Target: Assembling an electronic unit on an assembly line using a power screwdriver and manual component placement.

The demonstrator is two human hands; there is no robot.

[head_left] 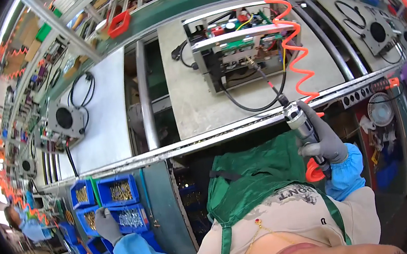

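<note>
A factory assembly line [145, 98] is stretching across. Electronic units [238, 54] are lining it. Blue bins [121, 203] are holding metal fasteners [121, 191].

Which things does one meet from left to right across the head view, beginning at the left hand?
Left hand, silver roller, open metal unit with circuit boards, right hand, small white fan.

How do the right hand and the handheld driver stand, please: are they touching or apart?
Touching: the head view shows the gloved right hand gripping the body of the handheld driver, with no gap between them.
</note>
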